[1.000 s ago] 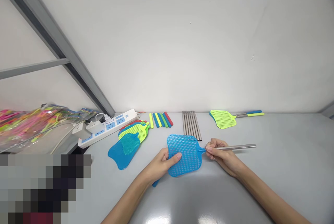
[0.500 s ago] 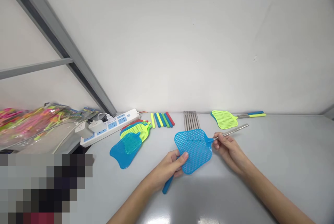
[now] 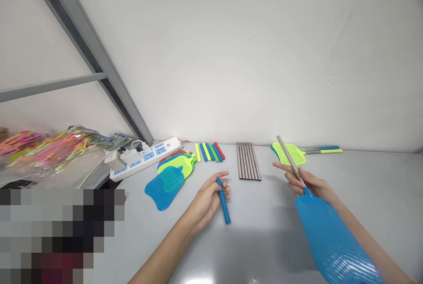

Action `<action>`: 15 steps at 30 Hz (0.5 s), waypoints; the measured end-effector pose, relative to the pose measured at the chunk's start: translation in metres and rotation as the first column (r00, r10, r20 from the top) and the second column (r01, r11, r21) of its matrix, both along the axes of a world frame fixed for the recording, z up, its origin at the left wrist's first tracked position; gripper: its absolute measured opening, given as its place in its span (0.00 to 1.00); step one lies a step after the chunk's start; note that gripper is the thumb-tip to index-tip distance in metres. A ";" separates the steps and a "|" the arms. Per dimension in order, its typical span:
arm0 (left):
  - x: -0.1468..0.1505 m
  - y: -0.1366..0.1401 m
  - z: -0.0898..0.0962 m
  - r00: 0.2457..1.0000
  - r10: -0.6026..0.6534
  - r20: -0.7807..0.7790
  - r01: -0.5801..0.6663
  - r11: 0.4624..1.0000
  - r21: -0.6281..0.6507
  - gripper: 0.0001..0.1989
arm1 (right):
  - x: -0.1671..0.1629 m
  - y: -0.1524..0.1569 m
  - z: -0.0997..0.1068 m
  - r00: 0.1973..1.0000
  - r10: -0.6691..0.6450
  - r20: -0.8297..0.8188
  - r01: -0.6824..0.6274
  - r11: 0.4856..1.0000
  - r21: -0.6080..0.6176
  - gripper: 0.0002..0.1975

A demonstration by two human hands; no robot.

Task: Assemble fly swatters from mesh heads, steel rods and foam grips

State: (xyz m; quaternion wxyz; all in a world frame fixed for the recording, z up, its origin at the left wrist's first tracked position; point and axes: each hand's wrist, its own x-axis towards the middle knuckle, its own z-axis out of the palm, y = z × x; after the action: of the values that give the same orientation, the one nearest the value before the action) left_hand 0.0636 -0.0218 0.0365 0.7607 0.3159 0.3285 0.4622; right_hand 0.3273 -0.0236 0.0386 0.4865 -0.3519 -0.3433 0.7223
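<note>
A blue handle sleeve (image 3: 224, 204) is gripped between the thumb and fingers of my left hand (image 3: 207, 200), its lower end pointing toward me. My right hand (image 3: 312, 183) is closed around the metal rod (image 3: 288, 155) of a fly swatter. The swatter's blue mesh head (image 3: 330, 235) hangs down toward the front edge, and the rod's bare end points up and away. Sleeve and rod are well apart. Behind my right hand lie a yellow-green swatter head (image 3: 292, 154) and a blue one beneath it, with blue and yellow handles (image 3: 330, 151).
Several metal rods (image 3: 248, 160) lie side by side mid-table. Left of them is a row of coloured sleeves (image 3: 210, 151). Stacked swatter heads (image 3: 165, 187) lie beside a white power strip (image 3: 148, 156) with plugs. Bagged colourful items (image 3: 59, 147) sit at far left.
The blue swatter has moved right and turned, so its head now points toward me and its rod away. My left hand has let go of the mesh head and turned the blue sleeve.
</note>
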 end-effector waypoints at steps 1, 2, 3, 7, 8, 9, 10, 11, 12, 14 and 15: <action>-0.001 0.000 0.000 1.000 -0.001 0.003 0.001 1.000 0.001 0.19 | 0.000 -0.002 0.002 0.999 0.035 0.009 -0.035 0.999 -0.004 0.22; -0.001 0.001 0.000 1.000 -0.004 0.004 0.004 1.000 0.002 0.19 | -0.001 -0.004 0.005 0.998 0.062 0.017 -0.062 0.998 -0.012 0.25; -0.002 0.001 0.001 1.000 -0.007 0.003 0.007 1.000 0.003 0.19 | -0.001 -0.006 0.007 0.997 0.078 0.024 -0.077 0.997 -0.017 0.28; -0.006 0.001 0.003 1.000 -0.024 0.002 0.024 1.000 0.006 0.20 | -0.002 -0.011 0.014 0.992 0.124 0.039 -0.123 0.992 -0.021 0.30; -0.006 0.001 0.003 1.000 -0.027 0.010 0.027 1.000 0.011 0.20 | -0.001 -0.011 0.014 0.991 0.132 0.033 -0.131 0.991 -0.019 0.29; -0.007 0.002 0.004 0.999 -0.028 0.020 0.027 0.999 0.019 0.20 | -0.001 -0.012 0.014 0.991 0.132 0.019 -0.132 0.991 -0.021 0.27; -0.007 0.002 0.004 0.999 -0.027 0.029 0.026 0.999 0.025 0.20 | 0.000 -0.012 0.013 0.993 0.118 -0.010 -0.118 0.993 -0.027 0.24; -0.007 0.002 0.004 0.999 -0.026 0.036 0.025 0.999 0.031 0.20 | 0.000 -0.012 0.012 0.995 0.084 -0.054 -0.087 0.996 -0.037 0.23; -0.007 0.002 0.004 0.999 -0.025 0.039 0.023 0.999 0.035 0.19 | 0.000 -0.012 0.011 0.993 0.030 -0.112 -0.036 0.998 -0.052 0.21; -0.007 0.002 0.005 0.999 -0.022 0.033 0.021 0.999 0.040 0.18 | -0.003 -0.011 0.009 0.962 -0.109 -0.252 0.086 0.991 -0.101 0.19; -0.006 0.002 0.005 0.999 -0.020 0.025 0.019 0.999 0.041 0.17 | -0.004 -0.011 0.008 0.930 -0.181 -0.321 0.148 0.981 -0.127 0.17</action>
State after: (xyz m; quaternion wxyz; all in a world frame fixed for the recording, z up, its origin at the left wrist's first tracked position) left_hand 0.0573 -0.0198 0.0411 0.7626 0.3288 0.3062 0.4653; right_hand 0.3233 -0.0343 0.0466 0.5776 -0.2773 -0.1893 0.7440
